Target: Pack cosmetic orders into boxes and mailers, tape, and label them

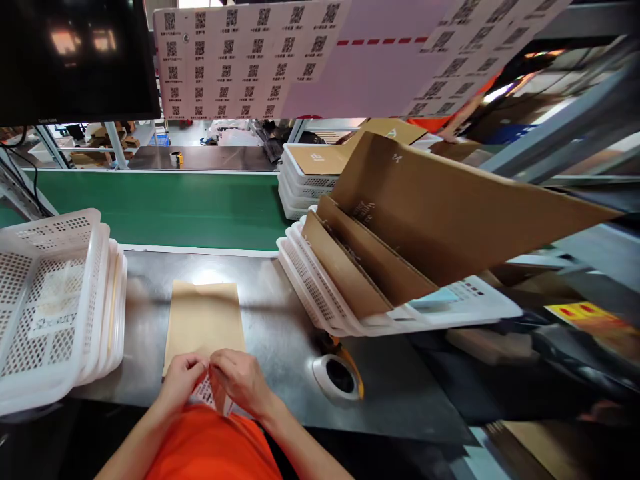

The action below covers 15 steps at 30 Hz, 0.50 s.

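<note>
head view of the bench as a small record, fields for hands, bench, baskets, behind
left hand: pinching a small printed piece
right hand: fingers on the same piece, beside the left
bench: flat brown paper piece at the hands; white tape-like roll to the right
left baskets: white, stacked
right baskets: white, stacked, brown cardboard over them
behind: green surface
above: sheet of square codes, dark screen

Surface (280,313) brightly lit; strong glare spot at its far edge, left of ctr, w/ dark shadow band just nearer. Reflected lights on dark screen (80,60), upper L. Bright patches thru bkgd, top. R side badly smeared & stretched; L & ctr sharper. Area under surface's near edge v. dark.
</note>
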{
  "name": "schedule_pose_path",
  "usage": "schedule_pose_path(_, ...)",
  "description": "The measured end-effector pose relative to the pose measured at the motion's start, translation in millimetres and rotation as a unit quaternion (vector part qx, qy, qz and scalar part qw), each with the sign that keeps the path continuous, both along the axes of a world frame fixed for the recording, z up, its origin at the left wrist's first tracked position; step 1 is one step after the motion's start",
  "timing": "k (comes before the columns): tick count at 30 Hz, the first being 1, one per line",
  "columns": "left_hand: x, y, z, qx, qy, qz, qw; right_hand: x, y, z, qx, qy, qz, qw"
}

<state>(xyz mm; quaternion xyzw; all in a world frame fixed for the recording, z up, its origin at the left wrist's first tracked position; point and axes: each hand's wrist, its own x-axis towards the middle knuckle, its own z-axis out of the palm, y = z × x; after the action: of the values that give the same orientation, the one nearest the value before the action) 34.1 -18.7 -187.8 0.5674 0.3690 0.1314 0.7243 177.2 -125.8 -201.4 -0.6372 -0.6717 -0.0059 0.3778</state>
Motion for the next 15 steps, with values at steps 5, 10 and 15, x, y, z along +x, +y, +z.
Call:
schedule_pose_path(5,-1.4,0.1,2.6,-0.031,-0.002,-0.015,0.999,-0.6,-1.0,5.7,-0.015,0.053,0.014,0.998)
schedule_pose_path(10,-7.3,-6.6,2.3,-0.131,0.034,-0.049,0.99,1.1,-6.8,9.6,-0.031,0.036,0.061,0.997)
schedule_pose_path(15,-6.1,-22.0,-17.5,-0.219,0.028,-0.021,0.975,-3.3,-24.9,7.2,-0.015,-0.007,0.103,0.995)
